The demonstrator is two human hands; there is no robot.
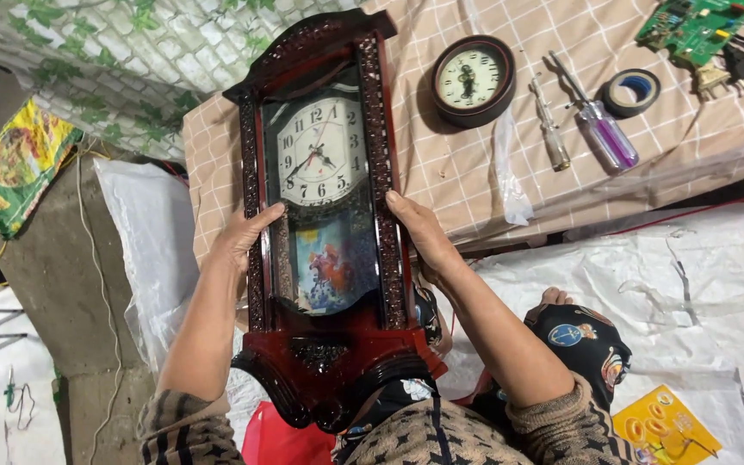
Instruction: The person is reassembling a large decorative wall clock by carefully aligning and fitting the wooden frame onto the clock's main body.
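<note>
Patterned sleeves and both bare hands are steadying a tall carved wall clock (327, 224) over the lap.

Left hand (243, 237) is gripping the clock's left frame edge, fingers curled around it; right hand (419, 232) is pressing the right edge, thumb lying on the front, so each grip is closed on the case. Its top is leaning against the checked-cloth surface (492, 164) while its dark red base is resting near the knees. Glass, dial and hands are all showing in place, and the case is looking closed and whole; no tool is being used. Lying untouched on the cloth are a small round clock (473, 79), two screwdrivers (600, 125), a tape roll (631, 91) and a green circuit board (695, 27).
</note>
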